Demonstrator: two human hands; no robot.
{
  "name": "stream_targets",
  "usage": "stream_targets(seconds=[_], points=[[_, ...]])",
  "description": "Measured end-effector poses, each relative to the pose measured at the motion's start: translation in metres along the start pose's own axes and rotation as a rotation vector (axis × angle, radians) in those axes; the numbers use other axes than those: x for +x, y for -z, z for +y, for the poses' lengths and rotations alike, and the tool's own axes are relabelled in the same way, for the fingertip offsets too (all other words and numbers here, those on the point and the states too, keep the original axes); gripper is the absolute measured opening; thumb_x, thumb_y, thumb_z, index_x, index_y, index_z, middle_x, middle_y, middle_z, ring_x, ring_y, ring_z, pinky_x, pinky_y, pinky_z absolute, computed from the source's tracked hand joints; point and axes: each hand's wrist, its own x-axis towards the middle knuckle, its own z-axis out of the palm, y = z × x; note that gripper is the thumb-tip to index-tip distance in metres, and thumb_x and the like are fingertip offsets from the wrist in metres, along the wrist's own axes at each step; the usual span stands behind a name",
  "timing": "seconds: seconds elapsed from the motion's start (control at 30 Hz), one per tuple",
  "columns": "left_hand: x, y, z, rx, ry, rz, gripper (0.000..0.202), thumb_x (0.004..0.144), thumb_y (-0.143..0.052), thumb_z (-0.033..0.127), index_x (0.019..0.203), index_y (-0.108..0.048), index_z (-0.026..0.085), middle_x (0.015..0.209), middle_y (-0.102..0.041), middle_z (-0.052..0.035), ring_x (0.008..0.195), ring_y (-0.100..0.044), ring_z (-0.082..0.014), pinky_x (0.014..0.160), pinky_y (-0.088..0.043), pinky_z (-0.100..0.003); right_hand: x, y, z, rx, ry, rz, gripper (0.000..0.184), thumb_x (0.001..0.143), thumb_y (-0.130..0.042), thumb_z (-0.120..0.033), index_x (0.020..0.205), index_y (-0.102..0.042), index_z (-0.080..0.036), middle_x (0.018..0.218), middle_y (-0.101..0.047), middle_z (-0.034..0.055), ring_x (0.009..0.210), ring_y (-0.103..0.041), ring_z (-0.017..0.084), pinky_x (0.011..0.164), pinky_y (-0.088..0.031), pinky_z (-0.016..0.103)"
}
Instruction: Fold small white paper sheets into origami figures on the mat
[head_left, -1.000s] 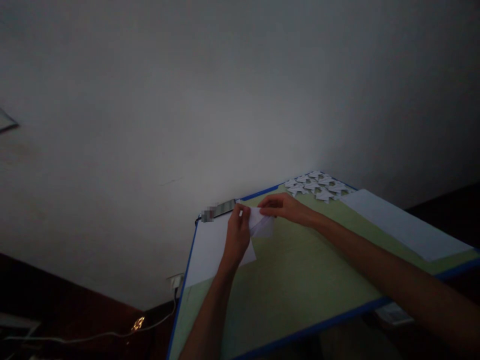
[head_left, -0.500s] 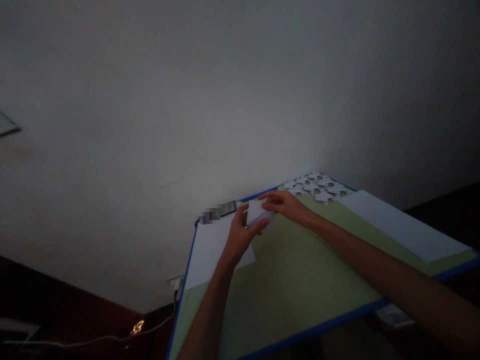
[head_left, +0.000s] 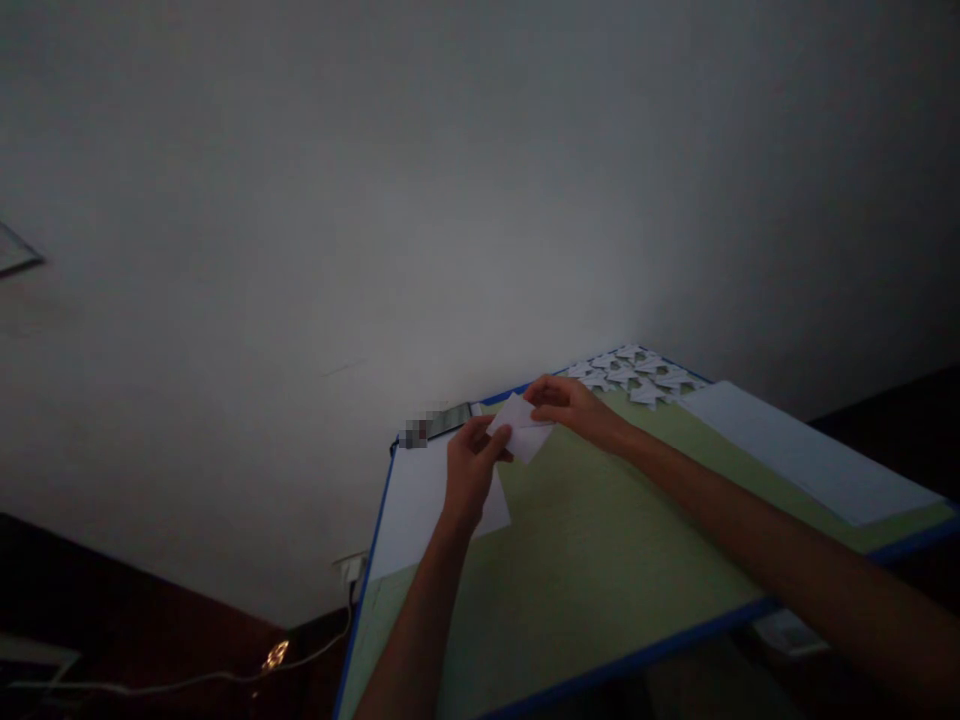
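A small folded piece of white paper is held up between my two hands, above the far part of the green table. My left hand pinches its left corner, thumb on top and fingers underneath. My right hand grips the right side with thumb and fingertips. Fold lines show on the paper's face, though the dim light blurs their detail. Under and beside my left hand lies a white sheet on the table.
Several folded white paper pieces with pointed ends lie at the table's far right corner. A long white sheet rests along the right side. A dark flat device sits by the wall. The green table has blue edges; a white plug and cable are at left.
The folded paper has been turned and spread flatter, now showing as a diamond shape. My left hand has shifted slightly left, its thumb moving back from the paper's middle; my right hand stays nearly in place.
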Motion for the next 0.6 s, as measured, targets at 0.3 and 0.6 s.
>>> stream_targets(seconds=[0.3, 0.6], points=[[0.0011, -0.0018, -0.0062, 0.088, -0.078, -0.001, 0.034, 0.081, -0.074, 0.045, 0.096, -0.069, 0.015, 0.078, -0.071, -0.0052, 0.064, -0.063, -0.0147, 0.06, -0.052, -0.027, 0.0, -0.005, 0.0066, -0.16, 0.03, -0.052, 0.027, 0.074, -0.076, -0.034, 0.093, -0.069, -0.016, 0.091, -0.071, 0.0047, 0.083, -0.065, 0.02, 0.074, -0.051, 0.033], [-0.0011, -0.0053, -0.0008, 0.057, -0.104, -0.001, 0.042, 0.08, -0.075, 0.042, 0.111, -0.064, 0.017, 0.077, -0.071, -0.0038, 0.065, -0.063, -0.0145, 0.061, -0.051, -0.026, -0.002, -0.0061, 0.0059, 0.034, -0.025, -0.02, 0.046, 0.071, -0.079, -0.03, 0.111, -0.059, -0.021, 0.09, -0.071, 0.0028, 0.079, -0.068, 0.019, 0.07, -0.053, 0.032]])
